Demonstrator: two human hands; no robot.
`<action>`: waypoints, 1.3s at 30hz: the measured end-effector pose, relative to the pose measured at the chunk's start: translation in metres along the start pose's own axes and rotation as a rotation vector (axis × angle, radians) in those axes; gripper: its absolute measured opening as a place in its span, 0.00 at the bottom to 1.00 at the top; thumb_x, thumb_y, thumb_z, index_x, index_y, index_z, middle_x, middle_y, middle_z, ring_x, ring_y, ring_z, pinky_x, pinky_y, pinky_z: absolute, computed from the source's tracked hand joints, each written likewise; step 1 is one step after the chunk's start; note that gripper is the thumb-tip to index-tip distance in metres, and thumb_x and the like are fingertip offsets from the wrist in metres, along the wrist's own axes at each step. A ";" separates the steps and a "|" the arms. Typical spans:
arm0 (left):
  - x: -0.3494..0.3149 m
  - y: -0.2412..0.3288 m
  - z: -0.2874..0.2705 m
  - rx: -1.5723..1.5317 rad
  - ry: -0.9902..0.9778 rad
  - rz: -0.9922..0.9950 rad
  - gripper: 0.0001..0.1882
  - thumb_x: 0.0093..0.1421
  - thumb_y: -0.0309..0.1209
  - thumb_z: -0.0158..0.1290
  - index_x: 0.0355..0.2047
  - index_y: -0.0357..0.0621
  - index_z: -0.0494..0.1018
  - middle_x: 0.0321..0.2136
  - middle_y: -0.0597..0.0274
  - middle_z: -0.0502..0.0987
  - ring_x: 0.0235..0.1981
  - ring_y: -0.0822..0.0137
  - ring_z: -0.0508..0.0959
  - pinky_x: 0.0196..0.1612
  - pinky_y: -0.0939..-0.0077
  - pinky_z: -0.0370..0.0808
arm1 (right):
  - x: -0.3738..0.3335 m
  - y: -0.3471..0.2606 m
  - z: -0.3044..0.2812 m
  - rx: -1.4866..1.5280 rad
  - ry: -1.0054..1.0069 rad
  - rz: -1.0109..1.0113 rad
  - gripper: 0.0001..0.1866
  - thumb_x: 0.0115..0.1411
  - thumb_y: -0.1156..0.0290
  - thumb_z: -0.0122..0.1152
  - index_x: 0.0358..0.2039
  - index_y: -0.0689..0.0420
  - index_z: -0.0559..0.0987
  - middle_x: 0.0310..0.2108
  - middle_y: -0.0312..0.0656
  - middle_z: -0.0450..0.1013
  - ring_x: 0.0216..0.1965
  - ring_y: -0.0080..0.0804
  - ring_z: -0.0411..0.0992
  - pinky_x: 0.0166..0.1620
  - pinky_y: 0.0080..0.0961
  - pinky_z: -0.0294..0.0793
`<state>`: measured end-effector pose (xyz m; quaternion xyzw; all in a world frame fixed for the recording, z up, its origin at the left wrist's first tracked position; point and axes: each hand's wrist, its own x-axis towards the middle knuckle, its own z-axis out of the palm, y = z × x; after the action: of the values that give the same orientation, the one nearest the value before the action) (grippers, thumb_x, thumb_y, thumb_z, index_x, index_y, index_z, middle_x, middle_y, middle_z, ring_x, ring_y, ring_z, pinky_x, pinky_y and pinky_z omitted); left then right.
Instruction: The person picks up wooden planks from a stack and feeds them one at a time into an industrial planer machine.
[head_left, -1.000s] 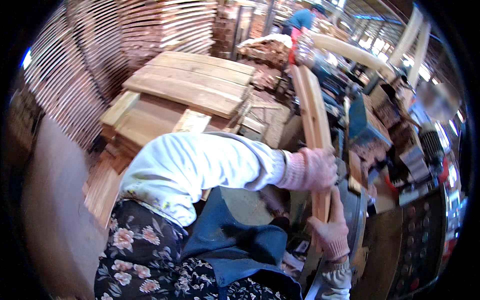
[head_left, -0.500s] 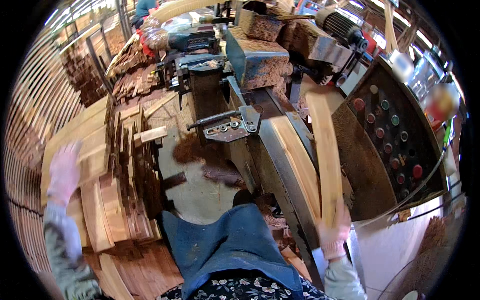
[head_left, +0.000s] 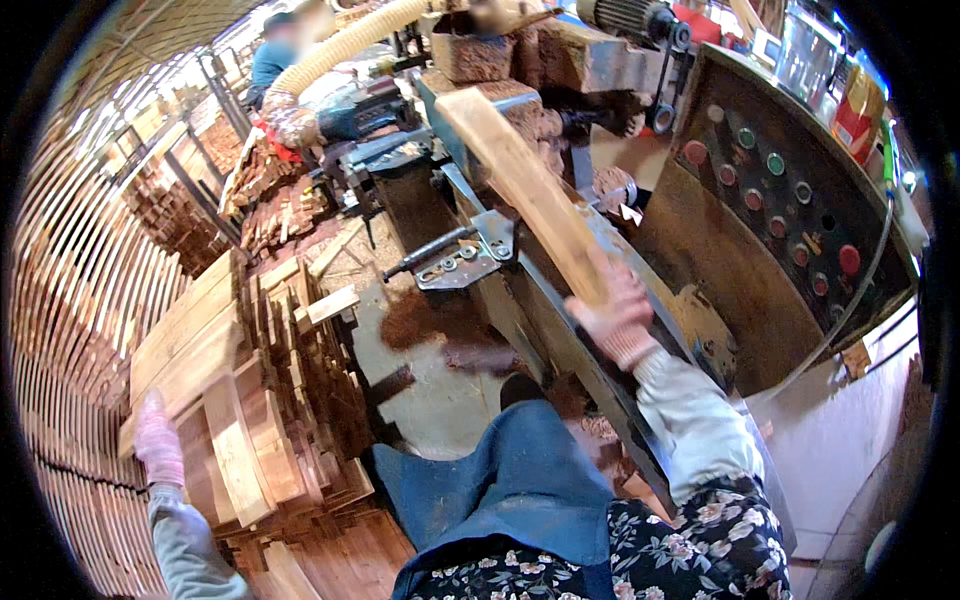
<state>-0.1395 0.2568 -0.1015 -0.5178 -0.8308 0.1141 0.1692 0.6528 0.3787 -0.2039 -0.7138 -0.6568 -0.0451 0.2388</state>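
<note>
My right hand (head_left: 617, 318), in a pale pinkish glove, grips the near end of a long wooden board (head_left: 530, 190). The board slants up and leftward above the metal feed track (head_left: 560, 305) of a woodworking machine (head_left: 500, 105), hiding part of both. Its far end overlaps the dusty blue machine housing in view. On the left, my gloved left hand (head_left: 160, 440) is at the outer edge of a stack of wooden boards (head_left: 190, 330), its fingers stretched out. Nothing shows in it; whether it touches the edge is unclear.
A control panel (head_left: 775, 200) with several red and green buttons stands at the right. A metal bracket (head_left: 470, 255) juts from the track's left side. Wood offcuts lie behind the stack, and a cream hose (head_left: 345, 45) arches at the back near another person (head_left: 270, 60).
My right hand has swung the board leftward and away from me, over the track. The strip seen lying on the track before no longer shows. My left hand has slid to the stack's outer edge.
</note>
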 end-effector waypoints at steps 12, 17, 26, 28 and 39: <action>0.062 0.045 -0.007 0.021 0.082 0.049 0.50 0.53 0.17 0.63 0.76 0.44 0.55 0.72 0.48 0.62 0.70 0.44 0.66 0.74 0.58 0.64 | -0.145 0.042 -0.118 -0.118 -0.129 -0.244 0.30 0.50 0.61 0.71 0.54 0.54 0.78 0.55 0.49 0.74 0.56 0.56 0.72 0.60 0.52 0.71; 0.052 0.038 0.012 -0.157 0.213 0.132 0.46 0.53 0.26 0.65 0.73 0.44 0.62 0.70 0.48 0.67 0.71 0.46 0.66 0.73 0.58 0.65 | -0.041 0.038 -0.051 -0.018 -0.048 -0.314 0.22 0.56 0.69 0.66 0.52 0.55 0.79 0.52 0.50 0.75 0.55 0.56 0.72 0.58 0.49 0.71; 0.020 0.120 -0.070 0.017 0.380 0.275 0.30 0.61 0.21 0.51 0.65 0.43 0.71 0.64 0.51 0.74 0.67 0.52 0.72 0.72 0.56 0.66 | 0.083 -0.070 0.005 0.258 -0.199 -0.423 0.28 0.55 0.67 0.72 0.58 0.54 0.78 0.57 0.51 0.75 0.59 0.52 0.72 0.61 0.47 0.71; 0.009 0.166 -0.105 0.096 0.400 0.461 0.30 0.63 0.19 0.52 0.67 0.42 0.68 0.70 0.52 0.69 0.70 0.53 0.69 0.76 0.53 0.61 | 0.072 -0.122 -0.008 0.484 -0.218 -0.551 0.39 0.51 0.68 0.77 0.65 0.54 0.75 0.63 0.55 0.72 0.65 0.51 0.70 0.68 0.43 0.68; 0.037 0.390 -0.215 -0.566 0.938 1.199 0.25 0.59 0.34 0.61 0.58 0.49 0.74 0.53 0.51 0.79 0.61 0.50 0.76 0.66 0.48 0.72 | -0.069 -0.083 -0.066 0.454 -0.106 -0.260 0.55 0.40 0.64 0.81 0.70 0.63 0.68 0.58 0.58 0.74 0.60 0.54 0.75 0.64 0.47 0.74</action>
<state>0.2518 0.4638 -0.0407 -0.8919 -0.2522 -0.2581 0.2726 0.5801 0.2905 -0.1482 -0.5530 -0.7477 0.1105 0.3505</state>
